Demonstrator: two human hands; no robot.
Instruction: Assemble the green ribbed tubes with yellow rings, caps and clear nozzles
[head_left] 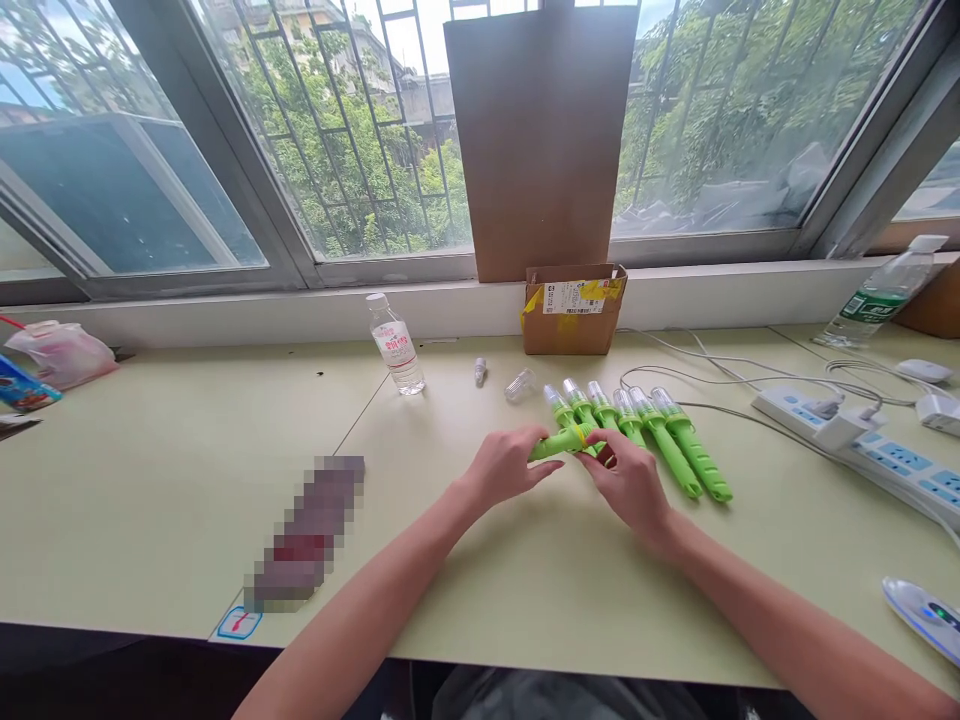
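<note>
My left hand (506, 464) is closed around the body of a green handle (556, 443), held nearly level above the table. At the handle's right end, by a yellow ring, the fingers of my right hand (624, 478) are pinched. Several green sticks with clear tops (686, 440) lie side by side just behind and to the right of my right hand, which partly hides some of them. Behind the held handle, a loose clear ribbed cap (520, 386) lies on its side, and a small whitish bulb-like piece (480, 372) is to its left.
A water bottle (397, 345) stands behind my left hand. An open cardboard box (574, 312) is against the window wall. White cables and a power strip (870, 445) lie right; a pixelated dark item (311, 530) lies left. Another bottle (877, 295) stands far right.
</note>
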